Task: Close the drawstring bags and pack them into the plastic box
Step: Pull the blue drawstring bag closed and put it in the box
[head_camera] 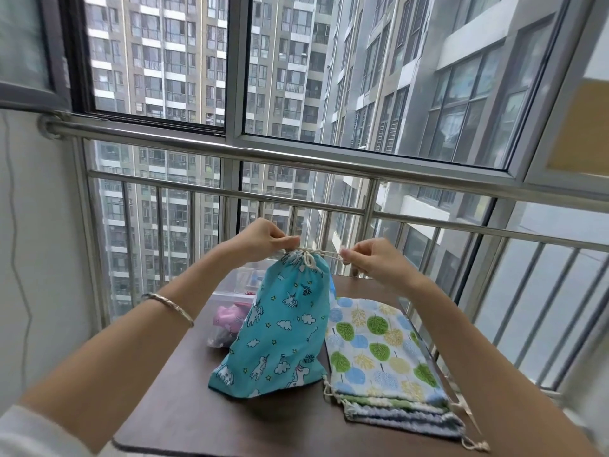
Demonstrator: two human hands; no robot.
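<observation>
A turquoise unicorn-print drawstring bag (280, 328) stands upright on the dark brown table (184, 407), its mouth gathered tight at the top. My left hand (263, 240) pinches the cream drawstring (308, 253) on the bag's left side. My right hand (372, 260) pinches the cord's other end on the right, and the cord runs taut between them. To the right lies a flat stack of leaf-print drawstring bags (382, 354), mouths toward me. The clear plastic box (240, 285) sits behind the turquoise bag, mostly hidden.
A pink item (230, 316) in clear wrapping lies left of the turquoise bag, by the box. A steel railing (296, 156) and windows stand just beyond the table's far edge. The table is narrow, and its right edge runs beside the leaf-print stack.
</observation>
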